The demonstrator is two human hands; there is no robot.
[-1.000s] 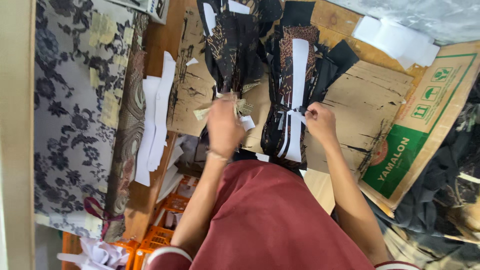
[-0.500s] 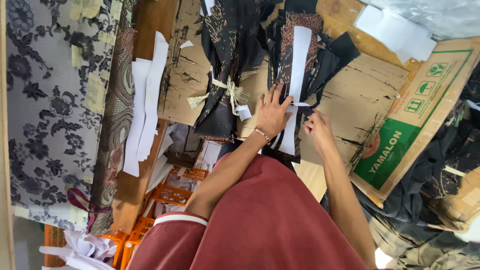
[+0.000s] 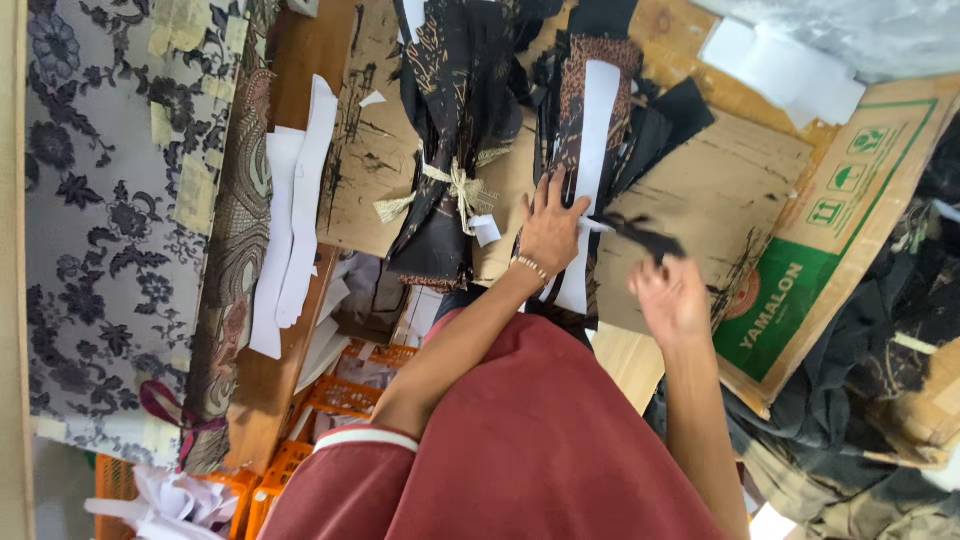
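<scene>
Flattened cardboard sheet point(image 3: 730, 190) lies on the bench point(image 3: 300, 60). On it, two fabric bundles side by side: tied bundle point(image 3: 450, 150) left, second bundle point(image 3: 580, 140) right, with a paper strip point(image 3: 595, 130) on top. Left hand point(image 3: 550, 230) rests flat on the second bundle (lower end). Right hand point(image 3: 675, 295) is just right of it, over the cardboard. Paper pieces point(image 3: 295, 220) lie left of the cardboard; patterned cloth point(image 3: 110, 220) is further left.

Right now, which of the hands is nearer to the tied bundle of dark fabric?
Left. The left hand lies flat on the neighbouring fabric stack, just beside the tied bundle; the right hand is farther off, pulling a dark strip.
</scene>
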